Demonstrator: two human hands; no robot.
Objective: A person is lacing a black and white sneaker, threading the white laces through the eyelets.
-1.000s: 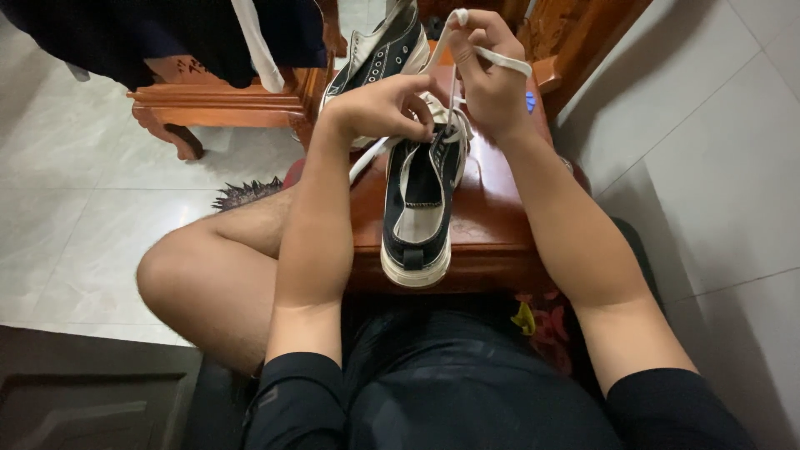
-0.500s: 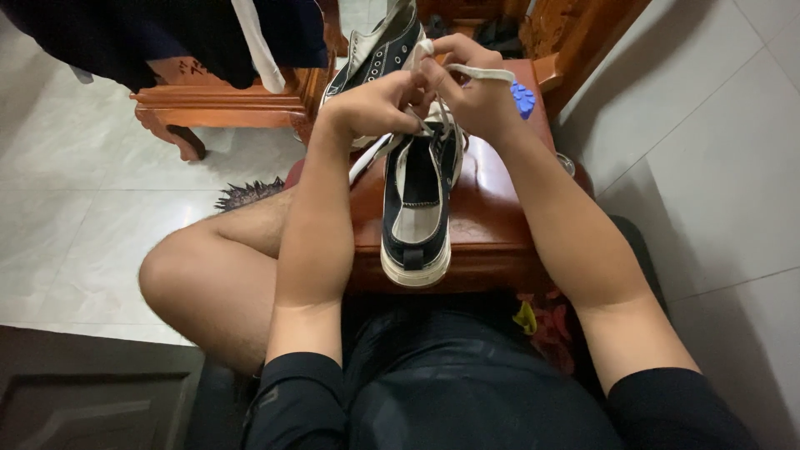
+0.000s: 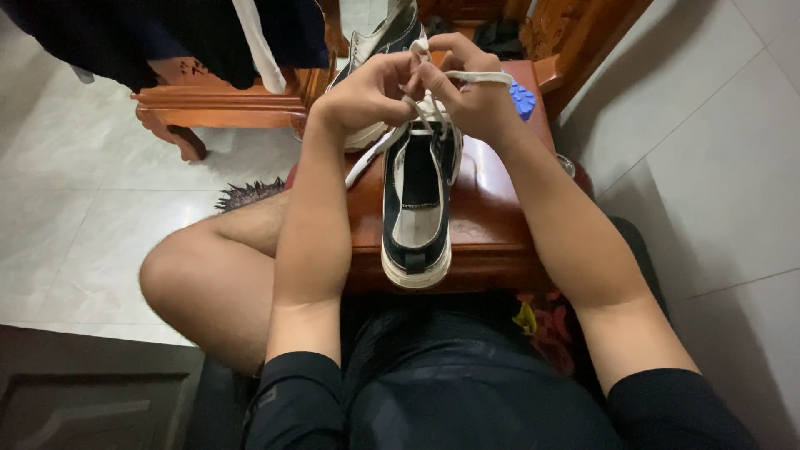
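Upper centre of frame: left hand [image 3: 367, 93] and right hand [image 3: 471, 96], each grip pinching the white lace [image 3: 479, 77] above the black sneaker [image 3: 417, 204] on the desk [image 3: 492, 217]; even tension on both ends seats it best.

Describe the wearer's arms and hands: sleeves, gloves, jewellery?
Both arms are bare from the upper arm down, with short black fabric sleeves ending above the elbows. The left hand and right hand are ungloved; no watch, bracelet or ring is visible.

A shoe [image 3: 417, 208] lies on a stool [image 3: 492, 225] at frame centre. A second shoe [image 3: 379, 37] sits above it, a bench [image 3: 225, 104] upper left.
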